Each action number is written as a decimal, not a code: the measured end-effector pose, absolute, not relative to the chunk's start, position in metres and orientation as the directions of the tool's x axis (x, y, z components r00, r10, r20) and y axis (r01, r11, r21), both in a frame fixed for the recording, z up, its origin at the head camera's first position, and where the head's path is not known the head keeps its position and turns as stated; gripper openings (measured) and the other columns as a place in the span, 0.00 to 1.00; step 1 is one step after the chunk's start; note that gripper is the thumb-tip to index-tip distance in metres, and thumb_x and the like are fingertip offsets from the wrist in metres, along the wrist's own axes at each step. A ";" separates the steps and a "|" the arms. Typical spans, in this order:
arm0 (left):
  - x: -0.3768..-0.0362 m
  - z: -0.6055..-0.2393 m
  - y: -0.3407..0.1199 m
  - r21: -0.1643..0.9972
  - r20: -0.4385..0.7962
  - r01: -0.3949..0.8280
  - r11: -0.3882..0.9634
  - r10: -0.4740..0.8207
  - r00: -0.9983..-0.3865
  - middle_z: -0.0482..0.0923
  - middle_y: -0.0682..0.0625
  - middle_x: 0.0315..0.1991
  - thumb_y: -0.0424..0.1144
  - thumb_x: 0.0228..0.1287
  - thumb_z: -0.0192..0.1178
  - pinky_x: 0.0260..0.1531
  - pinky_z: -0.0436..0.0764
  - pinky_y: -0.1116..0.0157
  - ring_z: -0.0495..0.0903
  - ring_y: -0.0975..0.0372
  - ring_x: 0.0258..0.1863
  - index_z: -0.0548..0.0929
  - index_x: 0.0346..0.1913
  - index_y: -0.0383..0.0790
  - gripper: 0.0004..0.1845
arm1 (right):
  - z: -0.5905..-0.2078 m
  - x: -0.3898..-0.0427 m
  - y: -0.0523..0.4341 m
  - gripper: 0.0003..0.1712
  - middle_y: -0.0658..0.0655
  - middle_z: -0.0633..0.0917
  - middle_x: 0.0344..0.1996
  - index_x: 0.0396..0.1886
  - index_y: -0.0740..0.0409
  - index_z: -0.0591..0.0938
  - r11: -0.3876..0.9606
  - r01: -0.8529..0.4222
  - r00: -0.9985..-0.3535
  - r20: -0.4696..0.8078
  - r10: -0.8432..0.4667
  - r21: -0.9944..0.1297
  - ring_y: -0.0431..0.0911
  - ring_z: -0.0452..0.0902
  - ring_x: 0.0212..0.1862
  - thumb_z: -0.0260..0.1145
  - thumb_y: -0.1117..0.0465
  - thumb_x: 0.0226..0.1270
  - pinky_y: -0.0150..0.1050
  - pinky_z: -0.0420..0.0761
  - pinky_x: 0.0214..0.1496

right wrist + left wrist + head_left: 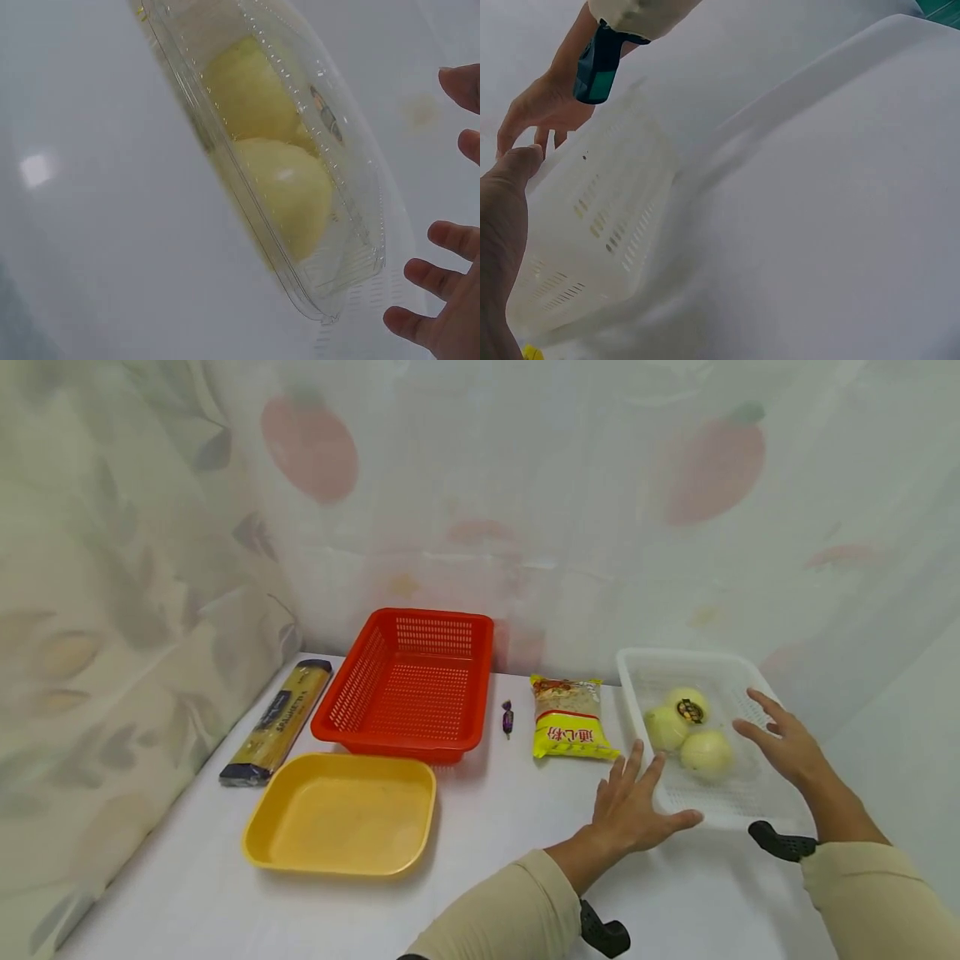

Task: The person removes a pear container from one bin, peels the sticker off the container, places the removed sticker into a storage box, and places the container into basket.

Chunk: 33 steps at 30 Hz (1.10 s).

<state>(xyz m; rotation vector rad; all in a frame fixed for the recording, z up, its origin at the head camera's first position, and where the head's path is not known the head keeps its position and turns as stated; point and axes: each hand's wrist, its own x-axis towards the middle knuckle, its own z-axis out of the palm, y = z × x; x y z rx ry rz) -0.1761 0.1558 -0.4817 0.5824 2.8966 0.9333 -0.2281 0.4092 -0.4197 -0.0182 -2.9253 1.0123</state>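
Observation:
A white slotted plastic basket [686, 654] stands at the right of the table. Inside it lies a clear plastic box [356, 262] with three round, pale yellow-green fruits [707, 754], one bearing a dark label. My left hand [626, 806] is spread at the basket's near left corner, fingers straight and thumb pointing right. Over the right side of the basket hovers my right hand [783, 743], its fingers apart and bent slightly inward beside the box. In the left wrist view the basket's slotted wall [607, 202] shows between both hands. Neither hand grips anything.
Left of the basket lies a yellow bag of pasta [570, 718], then a small purple wrapped candy [507, 718]. Further left are a red basket [431, 681], a yellow tray [337, 818] and a spaghetti pack [281, 722]. A printed curtain [562, 510] hangs behind the table.

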 end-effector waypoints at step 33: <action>-0.174 -0.482 0.160 0.523 0.071 0.340 0.781 0.358 -0.931 0.37 0.59 0.77 0.78 0.53 0.48 0.60 0.66 0.51 0.52 0.56 0.72 0.52 0.76 0.65 0.48 | -0.441 -0.251 0.419 0.57 0.77 0.30 0.70 0.76 0.53 0.30 0.570 0.258 -0.942 -0.335 -0.032 -0.780 0.80 0.41 0.64 0.58 0.39 0.69 0.66 0.77 0.42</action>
